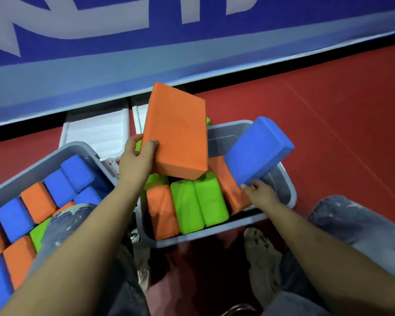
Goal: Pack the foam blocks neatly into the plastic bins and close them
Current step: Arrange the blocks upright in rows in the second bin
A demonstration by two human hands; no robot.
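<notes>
Orange foam block (176, 131) is up in my left hand (136, 164), thumb on its top face, fingers under the near edge, held tilted above the right bin (290, 190). Blue foam block (258, 149) is in my right hand (259, 193), fingertips pinching its lower corner, block leaning on or just over that bin's right wall, can't tell if touching. Inside the right bin, an orange block (163, 213) and two green blocks (198, 201) stand on edge side by side at the near wall, another orange one (226, 179) tilted beside them; far part looks open, row not finished. Left bin (32, 166) is nearly packed with blue and orange blocks in rows, one green (38, 234) at the near side, partly hidden by my knee. Two white lids (96, 133) lie on the red floor (328, 110) behind the bins, neither fitted. Judgement: roughly past halfway; left to do is seat these two blocks, straighten the tilted one, lid both bins.
</notes>
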